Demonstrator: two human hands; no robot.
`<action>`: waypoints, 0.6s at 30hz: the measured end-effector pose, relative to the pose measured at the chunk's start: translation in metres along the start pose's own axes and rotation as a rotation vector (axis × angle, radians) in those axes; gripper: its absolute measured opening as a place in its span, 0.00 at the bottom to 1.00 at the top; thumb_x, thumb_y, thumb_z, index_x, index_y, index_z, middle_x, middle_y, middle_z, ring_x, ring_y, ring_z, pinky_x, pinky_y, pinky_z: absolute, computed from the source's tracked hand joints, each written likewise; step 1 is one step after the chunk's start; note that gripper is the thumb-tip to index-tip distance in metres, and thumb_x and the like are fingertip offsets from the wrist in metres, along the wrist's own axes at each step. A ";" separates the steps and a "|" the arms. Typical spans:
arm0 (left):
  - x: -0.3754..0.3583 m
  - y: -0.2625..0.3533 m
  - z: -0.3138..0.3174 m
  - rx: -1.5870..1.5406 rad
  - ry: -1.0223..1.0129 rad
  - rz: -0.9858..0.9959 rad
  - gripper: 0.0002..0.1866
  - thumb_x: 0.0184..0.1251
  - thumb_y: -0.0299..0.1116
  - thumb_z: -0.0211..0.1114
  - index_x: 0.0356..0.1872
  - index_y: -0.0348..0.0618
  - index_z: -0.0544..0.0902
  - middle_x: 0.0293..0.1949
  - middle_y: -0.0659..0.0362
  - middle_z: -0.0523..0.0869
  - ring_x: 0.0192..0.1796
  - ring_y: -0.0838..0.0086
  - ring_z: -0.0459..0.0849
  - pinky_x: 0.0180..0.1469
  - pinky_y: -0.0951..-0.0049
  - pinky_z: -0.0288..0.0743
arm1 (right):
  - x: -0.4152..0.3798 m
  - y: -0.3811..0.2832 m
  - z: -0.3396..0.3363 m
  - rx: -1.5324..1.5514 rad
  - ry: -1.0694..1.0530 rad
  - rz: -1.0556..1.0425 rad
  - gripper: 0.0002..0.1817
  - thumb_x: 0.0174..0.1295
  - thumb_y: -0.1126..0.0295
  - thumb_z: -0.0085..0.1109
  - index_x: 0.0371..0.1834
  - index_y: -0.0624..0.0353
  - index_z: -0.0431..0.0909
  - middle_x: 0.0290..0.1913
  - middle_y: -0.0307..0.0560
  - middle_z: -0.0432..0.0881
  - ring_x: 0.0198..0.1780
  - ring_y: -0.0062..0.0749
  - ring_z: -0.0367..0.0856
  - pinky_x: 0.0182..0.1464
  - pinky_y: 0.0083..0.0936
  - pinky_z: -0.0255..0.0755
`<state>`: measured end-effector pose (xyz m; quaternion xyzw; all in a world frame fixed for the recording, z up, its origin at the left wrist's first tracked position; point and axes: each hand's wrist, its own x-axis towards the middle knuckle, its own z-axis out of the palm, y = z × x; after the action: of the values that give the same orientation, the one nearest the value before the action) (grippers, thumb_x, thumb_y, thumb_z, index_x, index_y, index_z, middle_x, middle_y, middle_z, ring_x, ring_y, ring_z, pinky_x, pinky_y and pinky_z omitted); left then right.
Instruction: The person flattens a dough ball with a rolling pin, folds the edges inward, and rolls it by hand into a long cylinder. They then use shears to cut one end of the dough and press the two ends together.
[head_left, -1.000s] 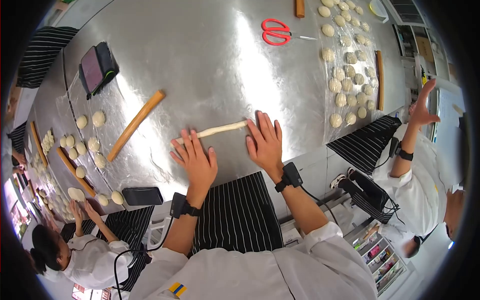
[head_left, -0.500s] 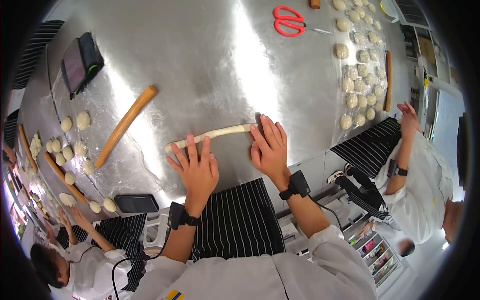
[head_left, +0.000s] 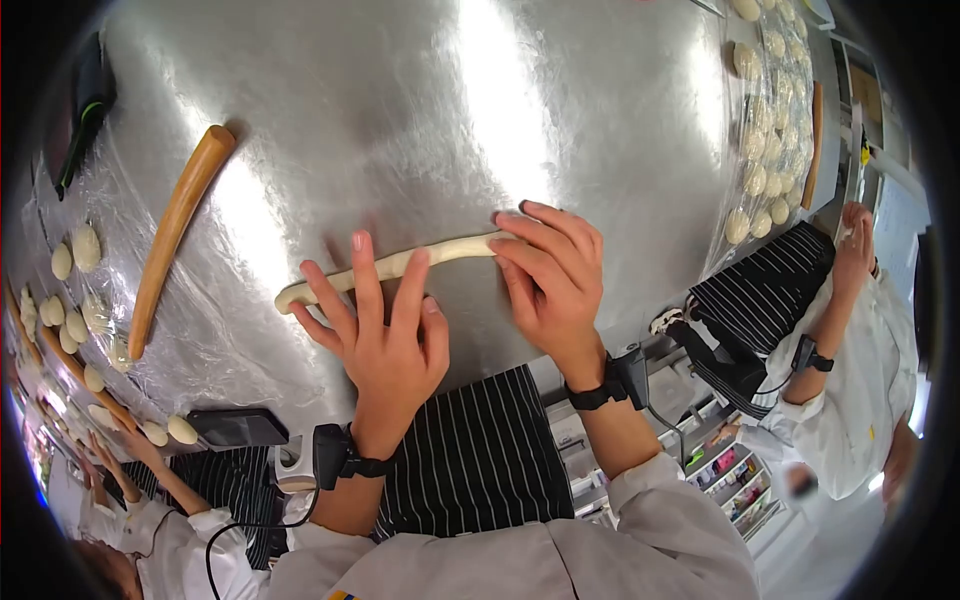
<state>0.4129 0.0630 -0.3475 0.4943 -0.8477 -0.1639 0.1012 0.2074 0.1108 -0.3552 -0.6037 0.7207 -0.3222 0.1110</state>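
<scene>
A long, thin rope of pale dough (head_left: 455, 249) lies on the metal table in front of me, slightly bent, with a rounded left end. My left hand (head_left: 390, 330) is open, its spread fingers reaching across the left half of the rope. At the right end, my right hand (head_left: 555, 275) has its fingers arched and apart, the fingertips touching the dough. That end is partly hidden by the index finger, and I cannot make out whether the thumb presses on it.
A wooden rolling pin (head_left: 178, 240) lies to the left on plastic film. Dough balls sit on both sides, those at right under film (head_left: 755, 180). A black phone (head_left: 238, 427) rests at the near edge. Co-workers stand left and right, one with a raised hand (head_left: 853, 240).
The view has shifted, and the scissors have nearly left it. The dough rope looks longer, its left end farther left. My left fingers have spread wider; my right fingers have arched.
</scene>
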 end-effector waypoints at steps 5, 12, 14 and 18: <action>0.003 0.000 0.003 -0.004 0.036 0.000 0.24 0.70 0.40 0.68 0.67 0.68 0.91 0.87 0.49 0.67 0.89 0.26 0.44 0.82 0.21 0.20 | 0.008 -0.004 -0.002 0.078 0.041 -0.012 0.13 0.62 0.76 0.76 0.50 0.55 0.91 0.52 0.43 0.95 0.61 0.45 0.89 0.65 0.39 0.75; 0.023 0.002 -0.003 -0.005 0.095 -0.100 0.19 0.72 0.53 0.75 0.60 0.67 0.94 0.84 0.55 0.72 0.89 0.28 0.41 0.81 0.23 0.12 | 0.007 -0.006 -0.002 0.081 0.037 0.074 0.16 0.61 0.78 0.75 0.53 0.55 0.91 0.52 0.40 0.93 0.56 0.42 0.87 0.62 0.37 0.75; 0.025 -0.003 -0.004 -0.011 0.114 -0.104 0.18 0.72 0.55 0.77 0.58 0.67 0.94 0.84 0.56 0.73 0.89 0.29 0.41 0.81 0.24 0.12 | 0.006 -0.004 -0.001 0.077 0.063 0.098 0.16 0.61 0.77 0.74 0.52 0.52 0.92 0.52 0.37 0.93 0.54 0.39 0.87 0.60 0.35 0.74; 0.031 -0.011 -0.007 -0.048 0.116 -0.085 0.15 0.67 0.53 0.81 0.52 0.70 0.97 0.79 0.67 0.80 0.89 0.36 0.45 0.81 0.26 0.12 | 0.008 -0.002 0.000 0.078 0.071 0.058 0.15 0.63 0.78 0.73 0.52 0.52 0.93 0.52 0.36 0.92 0.52 0.37 0.86 0.57 0.35 0.74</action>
<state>0.4090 0.0302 -0.3445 0.5360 -0.8144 -0.1596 0.1548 0.2067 0.1034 -0.3522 -0.5660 0.7283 -0.3678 0.1179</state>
